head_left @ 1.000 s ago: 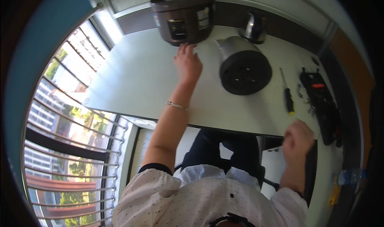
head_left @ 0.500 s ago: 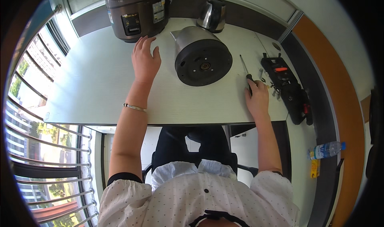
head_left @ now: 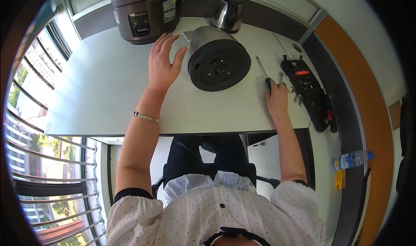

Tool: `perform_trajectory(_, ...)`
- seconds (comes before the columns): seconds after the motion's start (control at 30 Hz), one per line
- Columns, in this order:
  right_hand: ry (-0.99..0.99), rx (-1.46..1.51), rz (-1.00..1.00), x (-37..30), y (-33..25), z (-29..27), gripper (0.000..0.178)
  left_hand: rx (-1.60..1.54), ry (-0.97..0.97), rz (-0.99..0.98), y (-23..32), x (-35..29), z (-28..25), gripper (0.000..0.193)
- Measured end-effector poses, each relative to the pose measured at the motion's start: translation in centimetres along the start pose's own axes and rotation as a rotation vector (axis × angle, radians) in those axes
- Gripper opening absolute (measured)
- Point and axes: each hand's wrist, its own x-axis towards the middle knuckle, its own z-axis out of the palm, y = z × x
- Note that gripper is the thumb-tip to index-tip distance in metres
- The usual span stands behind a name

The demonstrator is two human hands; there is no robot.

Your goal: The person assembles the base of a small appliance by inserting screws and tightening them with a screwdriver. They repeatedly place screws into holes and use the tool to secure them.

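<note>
A steel kettle point(head_left: 219, 66) lies tipped on the white desk, its round black base facing me and its spout to the left. My left hand point(head_left: 163, 66) is open just left of it, fingers stretched and thumb spread, apparently apart from the kettle. To the right lies a screwdriver point(head_left: 261, 68), its shaft pointing away and leftward. My right hand point(head_left: 277, 99) is closed over its dark handle, which the fingers partly hide. Small metal bits point(head_left: 297, 97) are scattered beside that hand, next to a black tool case point(head_left: 308, 83) holding red-handled pieces.
A brown rice cooker point(head_left: 149, 18) stands at the back left, and a second kettle point(head_left: 227, 14) behind the tipped one. On the right side surface lie a water bottle point(head_left: 352, 160) and a yellow packet point(head_left: 340, 179). A barred window point(head_left: 52, 168) borders the left.
My left hand has moved right, closer to the kettle, and its thumb has spread. My right hand has shifted slightly forward over the screwdriver handle. The kettle stays in place.
</note>
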Motion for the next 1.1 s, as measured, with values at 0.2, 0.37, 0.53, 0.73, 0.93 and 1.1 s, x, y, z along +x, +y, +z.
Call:
perform_trajectory(0.2,0.041,0.564,0.352,-0.3,-1.2,-2.6,0.035,-0.079,-0.060,0.049,0.6,-0.2,0.0,0.041)
perform_trajectory(0.37,0.066,1.513,0.814,-1.6,-2.7,-7.1,0.037,-0.124,-0.097,0.118,1.2,-0.4,0.0,0.054)
perform_trajectory(0.53,-0.070,1.716,0.743,-6.0,-3.8,-10.3,0.044,-0.166,-0.142,0.185,2.4,-0.5,0.7,0.065)
perform_trajectory(0.73,-0.251,1.586,0.687,-9.7,-6.5,-11.9,0.048,-0.161,-0.165,0.163,3.1,-0.8,1.1,0.070)
perform_trajectory(0.93,-0.369,1.513,0.627,-11.4,-7.7,-10.7,0.047,-0.164,-0.206,0.110,3.3,-1.1,1.6,0.072)
perform_trajectory(1.1,-0.375,1.452,0.599,-11.3,-8.6,-10.0,0.047,-0.174,-0.232,0.083,3.5,-1.2,1.5,0.072)
